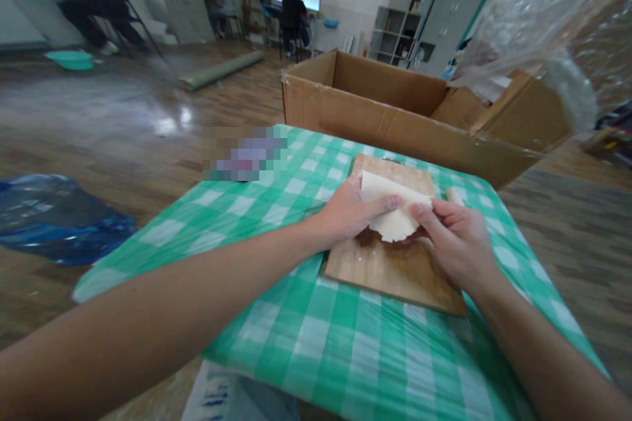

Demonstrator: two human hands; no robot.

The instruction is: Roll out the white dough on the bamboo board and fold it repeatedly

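A pale sheet of dough (392,207) with a ragged lower edge is held up between my two hands, over a wooden board (390,276). My left hand (353,207) grips its left side, thumb lying across the front and the other fingers hidden behind. On the right side, my right hand (457,233) pinches the dough's edge between thumb and fingers. White specks, perhaps flour, lie on the board. Just beyond my right hand, a pale rod-like thing (454,196), partly hidden, rests on the tablecloth.
A green-and-white checked cloth (276,316) covers the table. Behind it stands a big cardboard box (395,112) with clear plastic wrap (538,46). A blue plastic bag (59,223) lies at left. A blurred-out item (247,154) sits at the table's far left. Several people are farther back.
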